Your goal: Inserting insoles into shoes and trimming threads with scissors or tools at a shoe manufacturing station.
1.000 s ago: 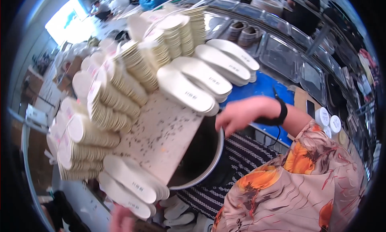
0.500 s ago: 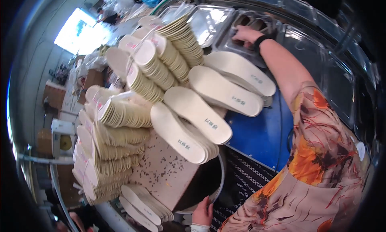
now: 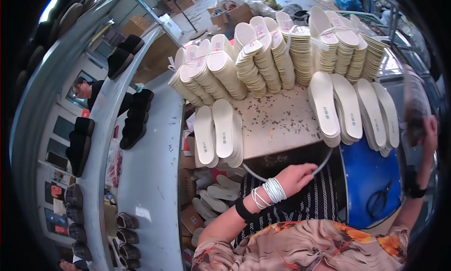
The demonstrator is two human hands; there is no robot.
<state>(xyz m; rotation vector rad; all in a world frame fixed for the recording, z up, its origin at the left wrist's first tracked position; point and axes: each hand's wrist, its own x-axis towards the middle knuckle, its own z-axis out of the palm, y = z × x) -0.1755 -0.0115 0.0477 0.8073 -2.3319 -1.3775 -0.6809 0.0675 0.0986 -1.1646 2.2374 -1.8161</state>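
Observation:
At the far right, my right hand point(image 3: 429, 132) is closed on a greyish shoe point(image 3: 415, 95), smeared by motion; whether it is one shoe or a pair I cannot tell. My left hand point(image 3: 296, 178) is in front of the worktable, fingers loosely stretched to the right, with nothing seen in them. White cord point(image 3: 274, 190) is wound round that wrist. Close beyond it runs a curved grey hoop point(image 3: 324, 162). Cream insoles point(image 3: 324, 106) lie in small stacks at the table's right, and more insoles point(image 3: 225, 130) overhang its left corner.
Tied bundles of insoles point(image 3: 225, 69) line the back of the worktable point(image 3: 277, 125), which is strewn with dark specks. Black scissors point(image 3: 378, 200) lie on a blue board point(image 3: 357, 177) at right. Dark shoes point(image 3: 137, 118) stand on the left rack point(image 3: 155, 167), with a person point(image 3: 89, 90) beyond it.
My view has swung left. My right hand has come away from the clear bin of shoes with a shoe in it. My left hand stays near the hoop.

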